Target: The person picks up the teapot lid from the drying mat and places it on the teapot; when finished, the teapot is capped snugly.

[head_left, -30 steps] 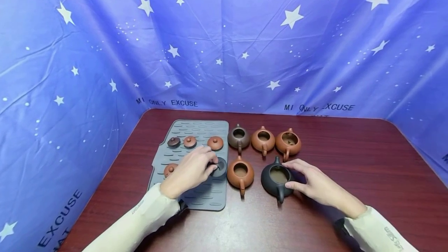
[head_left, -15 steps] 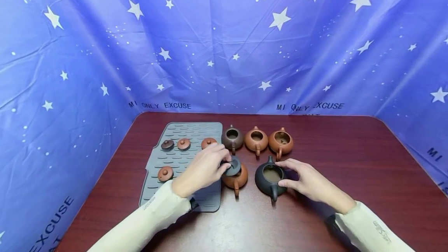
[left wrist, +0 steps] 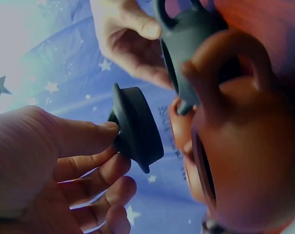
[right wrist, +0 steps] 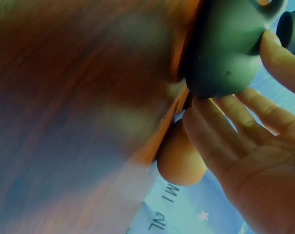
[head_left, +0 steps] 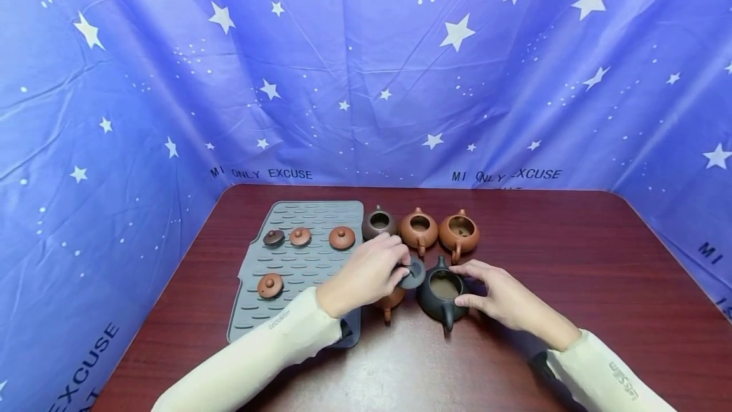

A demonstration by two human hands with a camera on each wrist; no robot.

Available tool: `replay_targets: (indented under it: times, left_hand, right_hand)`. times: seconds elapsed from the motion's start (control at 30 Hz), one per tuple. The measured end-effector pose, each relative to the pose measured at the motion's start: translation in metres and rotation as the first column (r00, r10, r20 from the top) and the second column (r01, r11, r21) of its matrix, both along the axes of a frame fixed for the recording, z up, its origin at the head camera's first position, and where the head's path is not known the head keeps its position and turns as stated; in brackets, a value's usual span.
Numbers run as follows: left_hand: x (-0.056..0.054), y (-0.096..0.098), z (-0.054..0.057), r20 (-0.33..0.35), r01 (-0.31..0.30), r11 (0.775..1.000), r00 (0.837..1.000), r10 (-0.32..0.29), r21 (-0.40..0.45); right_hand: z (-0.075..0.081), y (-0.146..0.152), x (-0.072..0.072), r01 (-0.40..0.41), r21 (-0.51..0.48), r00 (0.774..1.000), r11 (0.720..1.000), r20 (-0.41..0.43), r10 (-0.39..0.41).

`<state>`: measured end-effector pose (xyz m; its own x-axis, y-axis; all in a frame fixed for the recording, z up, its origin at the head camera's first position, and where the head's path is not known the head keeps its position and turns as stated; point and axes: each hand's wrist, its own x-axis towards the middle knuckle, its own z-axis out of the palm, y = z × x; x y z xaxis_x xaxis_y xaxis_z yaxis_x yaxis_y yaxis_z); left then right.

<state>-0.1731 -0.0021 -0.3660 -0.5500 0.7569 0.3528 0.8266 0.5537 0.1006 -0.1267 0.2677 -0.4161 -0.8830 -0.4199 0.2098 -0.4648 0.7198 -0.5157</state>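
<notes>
Nearby, an orange teapot (head_left: 390, 301) stands between grey mat (head_left: 311, 262) and black teapot (head_left: 433, 304).

Cream sleeves (head_left: 251, 361) are ending in creased cuffs (head_left: 327, 315); small grey lettering (head_left: 623, 381) is marking each sleeve, and a black piece (head_left: 345, 329) is showing beneath either cuff.

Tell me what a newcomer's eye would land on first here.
Probably the blue starry backdrop, filling the upper head view behind the table. Below it, the left hand pinches a black lid just left of the lidless black teapot, which the right hand touches. Four more lids lie on the grey mat.
</notes>
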Motion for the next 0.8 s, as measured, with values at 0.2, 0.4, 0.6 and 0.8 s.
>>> replay_targets:
  times: [0.2,0.4,0.6,0.8]
  left_hand:
    - [0.001,0.022,-0.002,-0.012,-0.013,0.999,1.0,0.013,-0.049]
    - [0.004,0.042,-0.009,-0.013,0.008,0.995,1.0,-0.009,-0.102]
    - [0.008,0.055,-0.012,-0.052,0.001,0.994,0.999,-0.007,-0.114]
    - [0.006,0.062,-0.015,-0.067,-0.032,0.991,0.997,0.023,-0.131]
  right_hand:
    - [-0.001,-0.001,0.0,-0.009,-0.022,1.0,1.0,-0.015,0.009]
    - [-0.002,0.001,0.0,-0.013,-0.038,0.999,0.999,-0.034,0.012]
    - [-0.004,0.002,-0.002,-0.057,-0.063,0.996,0.996,-0.07,0.053]
    - [-0.004,0.002,-0.002,-0.06,-0.071,0.996,0.996,-0.066,0.056]
